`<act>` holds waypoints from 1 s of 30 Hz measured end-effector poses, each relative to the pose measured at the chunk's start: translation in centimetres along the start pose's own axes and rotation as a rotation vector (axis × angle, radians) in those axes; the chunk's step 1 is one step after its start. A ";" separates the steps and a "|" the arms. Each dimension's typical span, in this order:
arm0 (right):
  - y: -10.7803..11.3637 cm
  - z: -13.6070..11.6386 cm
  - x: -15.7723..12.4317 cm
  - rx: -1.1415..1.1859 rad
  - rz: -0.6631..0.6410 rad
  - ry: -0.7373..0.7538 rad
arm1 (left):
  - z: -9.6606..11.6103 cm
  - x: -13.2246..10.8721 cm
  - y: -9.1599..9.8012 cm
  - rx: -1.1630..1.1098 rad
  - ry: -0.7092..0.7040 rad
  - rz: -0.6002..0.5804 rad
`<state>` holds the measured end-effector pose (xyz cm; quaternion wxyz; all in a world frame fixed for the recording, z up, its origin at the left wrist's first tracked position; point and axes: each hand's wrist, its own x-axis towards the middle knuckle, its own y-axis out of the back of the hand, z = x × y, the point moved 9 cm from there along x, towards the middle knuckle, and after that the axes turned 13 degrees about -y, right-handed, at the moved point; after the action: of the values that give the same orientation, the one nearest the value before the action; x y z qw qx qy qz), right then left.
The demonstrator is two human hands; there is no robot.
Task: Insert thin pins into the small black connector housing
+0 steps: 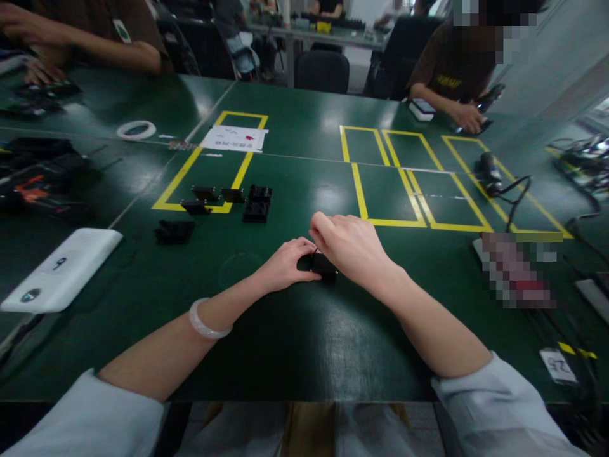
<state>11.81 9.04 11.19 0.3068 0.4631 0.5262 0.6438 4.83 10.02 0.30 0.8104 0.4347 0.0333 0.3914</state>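
Green table (285, 355): L hand (285, 263) & R hand (349, 247) both clasp half-hidden black part (326, 266).

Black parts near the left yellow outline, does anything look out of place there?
Mildly. One small black part lies across the yellow tape line, and another black piece sits outside the outline on the green table. Nothing looks spilled or broken. The left hand and right hand hold a black block.
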 end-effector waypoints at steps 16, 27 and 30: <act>-0.1 -0.4 -0.1 0.028 0.006 0.030 | 0.0 0.0 0.1 -0.005 -0.006 0.018; 0.3 -0.2 -0.1 0.028 0.028 0.006 | -0.3 -0.2 0.0 -0.001 0.012 0.004; 0.1 -0.1 0.0 0.021 0.024 -0.003 | -0.2 -0.2 -0.1 -0.009 -0.006 0.004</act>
<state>11.78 8.97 11.26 0.2951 0.4733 0.5271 0.6412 4.73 10.02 0.04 0.8116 0.4325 0.0282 0.3917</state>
